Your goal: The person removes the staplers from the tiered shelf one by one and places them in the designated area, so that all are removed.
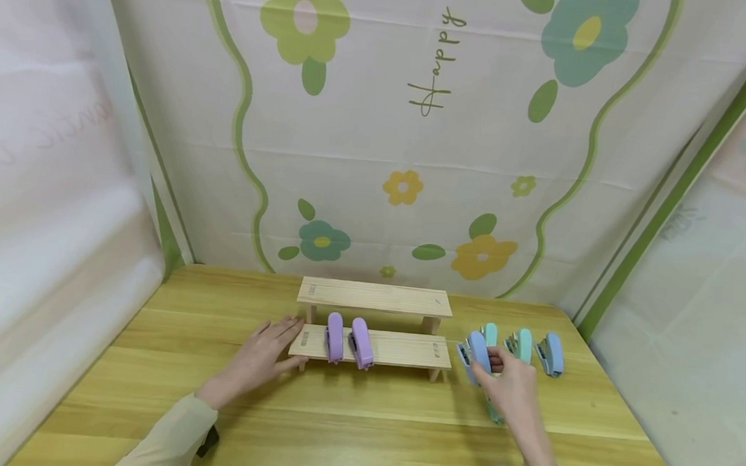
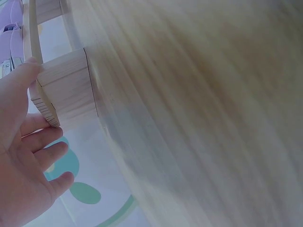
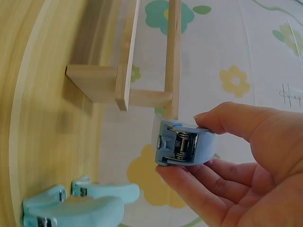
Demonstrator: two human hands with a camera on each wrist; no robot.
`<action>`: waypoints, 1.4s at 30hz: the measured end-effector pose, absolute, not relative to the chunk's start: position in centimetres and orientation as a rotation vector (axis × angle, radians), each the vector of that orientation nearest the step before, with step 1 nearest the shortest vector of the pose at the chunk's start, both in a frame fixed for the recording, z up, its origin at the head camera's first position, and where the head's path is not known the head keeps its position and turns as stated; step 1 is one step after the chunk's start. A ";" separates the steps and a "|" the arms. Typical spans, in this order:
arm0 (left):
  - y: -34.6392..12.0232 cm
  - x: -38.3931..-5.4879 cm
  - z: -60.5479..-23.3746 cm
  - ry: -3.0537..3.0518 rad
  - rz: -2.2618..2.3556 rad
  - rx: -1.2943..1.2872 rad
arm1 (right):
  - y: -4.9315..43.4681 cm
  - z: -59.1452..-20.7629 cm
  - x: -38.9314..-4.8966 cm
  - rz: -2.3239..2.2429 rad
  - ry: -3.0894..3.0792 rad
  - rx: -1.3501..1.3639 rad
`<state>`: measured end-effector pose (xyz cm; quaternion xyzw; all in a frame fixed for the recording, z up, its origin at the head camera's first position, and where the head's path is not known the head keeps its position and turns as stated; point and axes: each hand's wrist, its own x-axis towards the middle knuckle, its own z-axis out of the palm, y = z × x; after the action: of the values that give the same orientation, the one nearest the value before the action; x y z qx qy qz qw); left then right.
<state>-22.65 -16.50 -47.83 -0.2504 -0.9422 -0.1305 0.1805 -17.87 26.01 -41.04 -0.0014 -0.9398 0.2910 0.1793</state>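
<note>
A two-tier wooden shelf (image 1: pixel 398 348) stands on the table. On its lower tier two purple staplers, a left one (image 1: pixel 334 338) and a right one (image 1: pixel 361 343), stand side by side. My left hand (image 1: pixel 265 354) grips the left end of that tier, thumb at the front edge and fingers at the back, as the wrist view shows (image 2: pixel 28 142). Right of the shelf, my right hand (image 1: pixel 513 385) pinches a blue stapler (image 3: pixel 182 143) between thumb and fingers, raised off the table. Teal staplers (image 1: pixel 522 345) lie behind and under this hand, one partly hidden by it.
Another blue stapler (image 1: pixel 551 355) sits farthest right on the wooden table (image 1: pixel 349 443). The shelf's upper tier (image 1: pixel 376 296) rises behind the lower one. A flower-printed cloth (image 1: pixel 353 133) hangs behind the table, with cloth at both sides too.
</note>
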 end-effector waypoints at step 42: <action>-16.5 -22.6 -47.7 -2.682 -0.358 -0.708 | 34.6 -42.9 -16.0 0.748 -2.682 -0.305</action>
<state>-22.63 -16.48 -47.72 -0.2495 -0.9447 -0.1260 0.1716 -15.98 34.56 -42.92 -0.1072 -0.9437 0.2633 0.1693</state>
